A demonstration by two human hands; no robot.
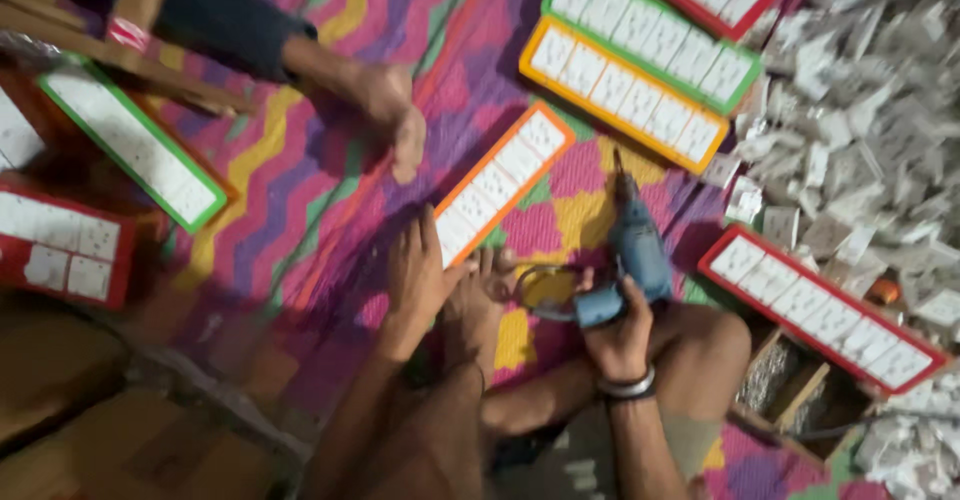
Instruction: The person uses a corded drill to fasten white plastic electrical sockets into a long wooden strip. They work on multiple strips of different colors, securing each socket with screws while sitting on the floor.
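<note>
Head view: right hand point(620, 335) has its fingers wrapped round a blue drill point(630, 260), bit aimed away over the mat point(330, 210); left hand point(418, 275), fingers spread flat, presses the orange-framed switch panel's point(505, 180) near end.

**Layout of the floor mat and the boards on it**

The mat point(330, 210) carries everything. At centre lies a switch board point(503, 182), its near end under the left hand point(420, 275). Just right of it, the right hand point(622, 338) has its grip on a drill point(632, 260). Behind these lie two boards side by side point(640, 65). Right of the drill lies another board point(822, 308), with a heap of loose switch parts point(865, 110) behind it. Far left lies one more board point(130, 145). Another person's foot point(385, 105) rests behind the centre board.
</note>
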